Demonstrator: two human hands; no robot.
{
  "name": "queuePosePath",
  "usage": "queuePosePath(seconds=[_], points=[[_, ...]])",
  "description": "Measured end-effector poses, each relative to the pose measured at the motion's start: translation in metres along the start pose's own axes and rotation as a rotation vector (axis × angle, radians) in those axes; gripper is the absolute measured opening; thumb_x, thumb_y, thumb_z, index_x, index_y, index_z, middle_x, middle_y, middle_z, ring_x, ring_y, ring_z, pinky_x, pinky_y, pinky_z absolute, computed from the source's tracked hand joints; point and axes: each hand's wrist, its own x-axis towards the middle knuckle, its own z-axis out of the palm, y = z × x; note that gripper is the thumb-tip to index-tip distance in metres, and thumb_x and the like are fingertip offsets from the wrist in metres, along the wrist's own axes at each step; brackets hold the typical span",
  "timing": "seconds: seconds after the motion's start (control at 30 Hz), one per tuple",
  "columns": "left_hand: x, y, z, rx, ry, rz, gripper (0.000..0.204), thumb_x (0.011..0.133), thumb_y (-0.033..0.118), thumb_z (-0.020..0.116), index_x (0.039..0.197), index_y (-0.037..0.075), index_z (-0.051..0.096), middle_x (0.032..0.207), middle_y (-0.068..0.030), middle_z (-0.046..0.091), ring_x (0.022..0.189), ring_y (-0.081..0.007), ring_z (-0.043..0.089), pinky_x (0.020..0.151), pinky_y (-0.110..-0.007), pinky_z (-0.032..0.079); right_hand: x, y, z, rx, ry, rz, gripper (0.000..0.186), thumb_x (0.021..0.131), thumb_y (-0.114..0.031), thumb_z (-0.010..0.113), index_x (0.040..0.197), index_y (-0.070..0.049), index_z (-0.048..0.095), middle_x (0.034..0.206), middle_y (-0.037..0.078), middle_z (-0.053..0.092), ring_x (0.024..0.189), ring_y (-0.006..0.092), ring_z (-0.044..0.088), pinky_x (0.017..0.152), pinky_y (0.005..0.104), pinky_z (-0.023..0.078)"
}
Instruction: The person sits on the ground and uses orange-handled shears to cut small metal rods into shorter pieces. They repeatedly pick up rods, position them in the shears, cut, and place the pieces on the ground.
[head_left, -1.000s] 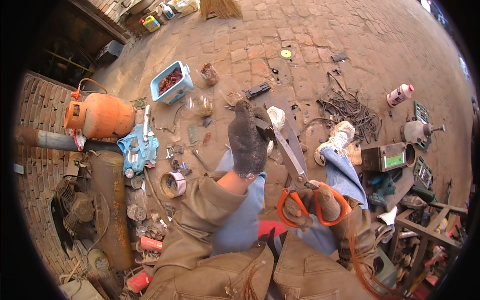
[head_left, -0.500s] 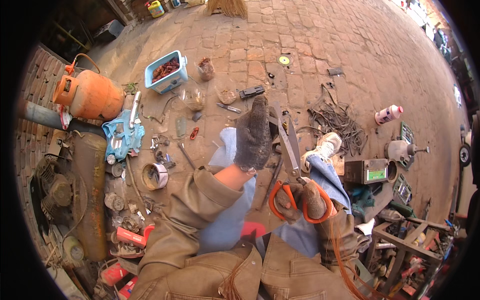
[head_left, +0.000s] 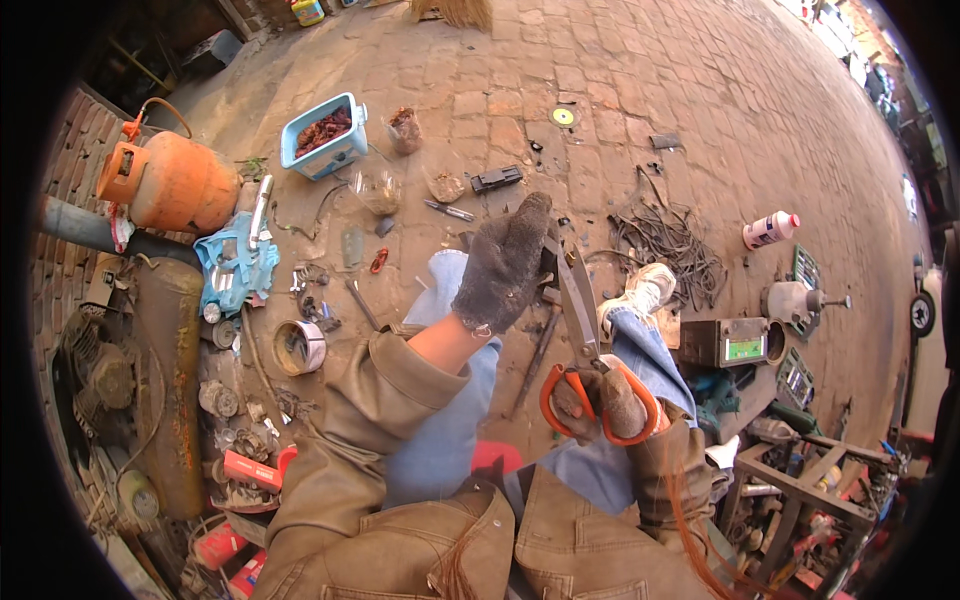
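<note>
My left hand (head_left: 500,262), in a dark knit glove, is closed on a dark piece (head_left: 549,258), mostly hidden behind the fingers. Large metal scissors (head_left: 580,300) point upward, their tips at that piece beside my left fingers. My gloved right hand (head_left: 598,400) grips the scissors through their orange loops, low in front of me between my jeans-clad legs. A black plastic part (head_left: 496,179), a slim metal tool (head_left: 448,210) and a dark rod (head_left: 530,370) lie on the brick floor nearby.
Left are an orange gas cylinder (head_left: 185,185), blue tub (head_left: 324,135), blue bag (head_left: 235,265), tape roll (head_left: 300,347) and rusty tank (head_left: 175,390). Right lie tangled black strips (head_left: 670,250), white bottle (head_left: 770,229), metal box (head_left: 720,342) and cluttered frame (head_left: 805,480). A broom (head_left: 450,12) is ahead.
My left hand has shifted and tilted, its fingertips toward the upper right, still on the dark piece. The scissors stand more upright, their tips moved along with it. The view has swung slightly.
</note>
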Motion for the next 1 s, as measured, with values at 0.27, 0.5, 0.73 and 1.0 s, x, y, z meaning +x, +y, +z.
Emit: queuePosePath(seconds=[0.27, 0.5, 0.73, 1.0], points=[[0.01, 0.023, 0.003, -0.792, 0.152, -0.746, 0.018, 0.098, 0.015, 0.05, 0.101, -0.001, 0.057, 0.077, -0.0087, 0.057, 0.066, -0.0168, 0.054, 0.065, -0.027, 0.046, -0.001, -0.001, 0.001, -0.186, -0.019, 0.152, 0.072, 0.081, -0.081, 0.039, 0.082, -0.01, 0.051, 0.066, 0.004, 0.048, 0.055, 0.0162, 0.044, 0.044, 0.0254, 0.034], [0.007, 0.027, 0.008, -0.453, 0.24, -0.411, 0.031, 0.1, 0.029, 0.049, 0.085, 0.005, 0.061, 0.07, -0.0002, 0.055, 0.063, -0.0077, 0.05, 0.056, -0.024, 0.041, 0.006, 0.0, 0.015, 0.161, 0.0, 0.086, 0.041, 0.097, -0.035, 0.054, 0.068, -0.008, 0.048, 0.06, 0.001, 0.045, 0.05, 0.0161, 0.045, 0.042, 0.0304, 0.035], [-0.001, 0.009, -0.006, -0.316, -0.041, -0.632, 0.031, 0.098, 0.03, 0.053, 0.093, 0.001, 0.061, 0.073, 0.0, 0.056, 0.063, -0.0073, 0.05, 0.054, -0.025, 0.042, -0.005, -0.015, 0.01, -0.597, 0.256, 0.075, 0.039, 0.096, -0.037, 0.054, 0.071, -0.006, 0.053, 0.057, 0.004, 0.051, 0.047, 0.0143, 0.049, 0.043, 0.0274, 0.036], [-0.011, -0.002, -0.009, 0.17, -0.231, -0.256, 0.02, 0.096, 0.017, 0.05, 0.096, 0.001, 0.063, 0.079, -0.013, 0.063, 0.065, -0.0238, 0.059, 0.059, -0.034, 0.047, -0.01, -0.007, 0.013, -0.695, 0.468, 0.132, 0.032, 0.093, -0.026, 0.055, 0.071, -0.003, 0.055, 0.056, 0.0, 0.051, 0.05, 0.0093, 0.048, 0.044, 0.0276, 0.037]])
